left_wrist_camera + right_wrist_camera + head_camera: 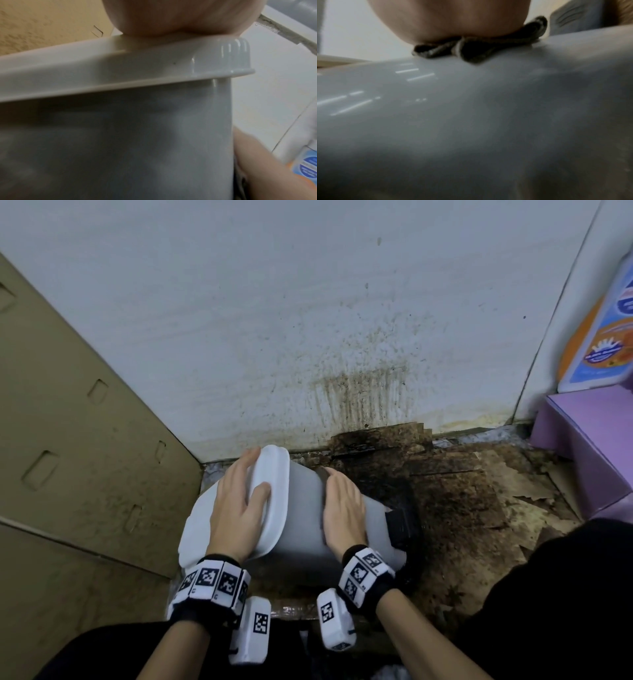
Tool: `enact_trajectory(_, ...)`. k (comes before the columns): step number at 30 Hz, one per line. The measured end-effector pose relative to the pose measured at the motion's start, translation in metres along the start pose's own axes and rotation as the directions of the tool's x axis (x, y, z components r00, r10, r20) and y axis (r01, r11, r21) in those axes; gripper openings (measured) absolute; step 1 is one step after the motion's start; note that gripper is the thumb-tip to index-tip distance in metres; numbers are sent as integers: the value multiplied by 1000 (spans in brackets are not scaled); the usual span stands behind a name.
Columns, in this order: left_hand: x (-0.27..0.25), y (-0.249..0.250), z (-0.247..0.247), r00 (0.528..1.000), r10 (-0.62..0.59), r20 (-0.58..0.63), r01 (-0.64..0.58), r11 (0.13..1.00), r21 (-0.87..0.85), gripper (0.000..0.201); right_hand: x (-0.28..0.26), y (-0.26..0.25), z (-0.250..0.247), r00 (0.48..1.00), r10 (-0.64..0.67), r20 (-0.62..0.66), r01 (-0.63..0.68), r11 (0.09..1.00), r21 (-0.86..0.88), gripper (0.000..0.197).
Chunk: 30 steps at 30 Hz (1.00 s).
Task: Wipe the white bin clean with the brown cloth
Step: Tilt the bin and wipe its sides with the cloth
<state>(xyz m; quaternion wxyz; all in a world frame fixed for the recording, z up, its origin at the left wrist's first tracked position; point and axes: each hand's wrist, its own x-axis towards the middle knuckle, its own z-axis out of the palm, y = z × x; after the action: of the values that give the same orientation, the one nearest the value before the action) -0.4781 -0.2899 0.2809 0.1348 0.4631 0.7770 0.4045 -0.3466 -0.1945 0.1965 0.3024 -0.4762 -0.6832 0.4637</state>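
The white bin point(305, 522) lies tilted on the floor, its lid end to the left and its grey-white side facing up. My left hand point(236, 501) rests on the lid point(274, 474), fingers laid over its far edge and thumb spread on its face. In the left wrist view the palm sits on the lid's rim point(120, 75). My right hand point(342, 501) lies flat on the bin's side and presses the brown cloth point(471, 52) under its palm. In the head view only a dark corner of the cloth point(322, 471) shows by the fingertips.
A black pedal point(399, 525) sticks out at the bin's base end. The floor point(455, 491) to the right is stained dark brown, and the wall point(359, 398) behind has brown streaks. Cardboard boxes point(68, 457) stand at the left, and a purple box point(589, 446) at the right.
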Motion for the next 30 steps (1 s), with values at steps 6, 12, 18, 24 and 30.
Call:
enact_trajectory(6,-1,2,3,1000,7,1,-7,1000,10,61,-22,-36,10,990,-138,40,134,987,88,56)
enact_trajectory(12,-1,5,7,1000,14,7,-14,999,35,61,-19,-31,-1,996,-86,27,79,978,195,43)
enact_trajectory(18,-3,21,17,999,5,43,-9,997,82,66,-24,-26,-23,994,76,-76,-37,906,422,37)
enact_trajectory(24,-4,31,28,998,29,62,-36,993,116,61,-19,-30,-38,956,293,-25,-191,684,704,38)
enact_trajectory(30,-3,47,50,977,116,179,-151,969,195,75,-21,-55,-55,992,126,6,-98,741,665,39)
